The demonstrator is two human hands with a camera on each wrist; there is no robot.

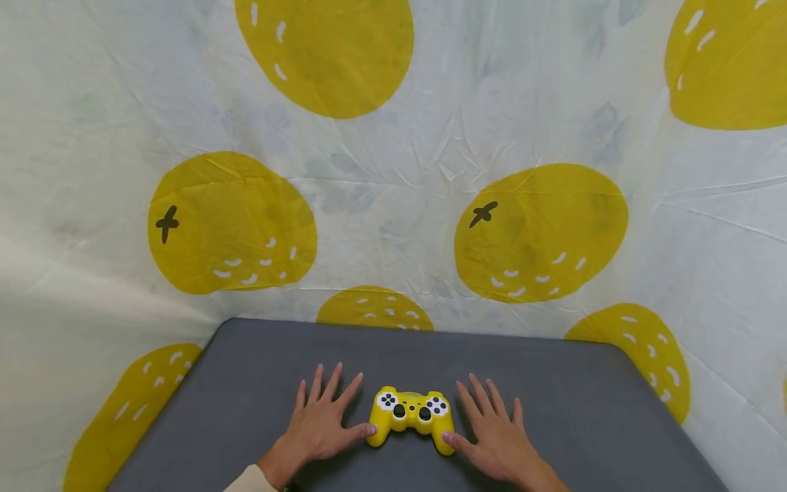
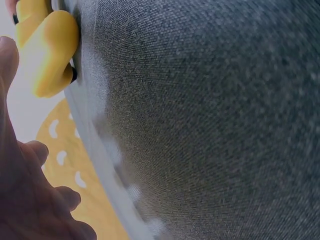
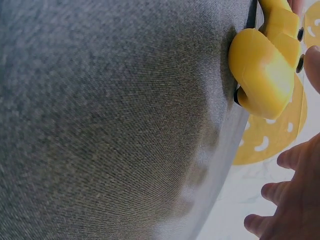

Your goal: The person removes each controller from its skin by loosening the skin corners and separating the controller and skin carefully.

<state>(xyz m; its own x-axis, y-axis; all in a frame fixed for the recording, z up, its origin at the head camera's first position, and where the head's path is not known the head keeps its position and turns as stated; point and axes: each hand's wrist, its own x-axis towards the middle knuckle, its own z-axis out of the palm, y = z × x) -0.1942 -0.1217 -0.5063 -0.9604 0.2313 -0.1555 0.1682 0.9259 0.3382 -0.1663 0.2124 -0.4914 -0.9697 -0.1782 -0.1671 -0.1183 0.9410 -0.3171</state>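
A yellow game controller (image 1: 410, 411) with white button faces and two black thumbsticks lies face up on the dark grey table, between both hands. On its left side, my left hand (image 1: 321, 425) is spread with straight fingers, thumb tip right at the left grip. My right hand (image 1: 496, 437) mirrors it, fingers spread and thumb tip overlapping the right grip. In the left wrist view the controller's rounded yellow grip (image 2: 52, 50) shows at the upper left, with the hand beside it. The right wrist view has the other grip (image 3: 262, 70) near the thumb. Neither hand grasps anything.
The dark grey cloth-covered table (image 1: 277, 348) has rounded far corners. Behind and around it hangs a pale curtain (image 1: 381, 232) printed with large yellow fruit, close against the table's far edge. A light sleeve (image 1: 251, 480) covers the left forearm.
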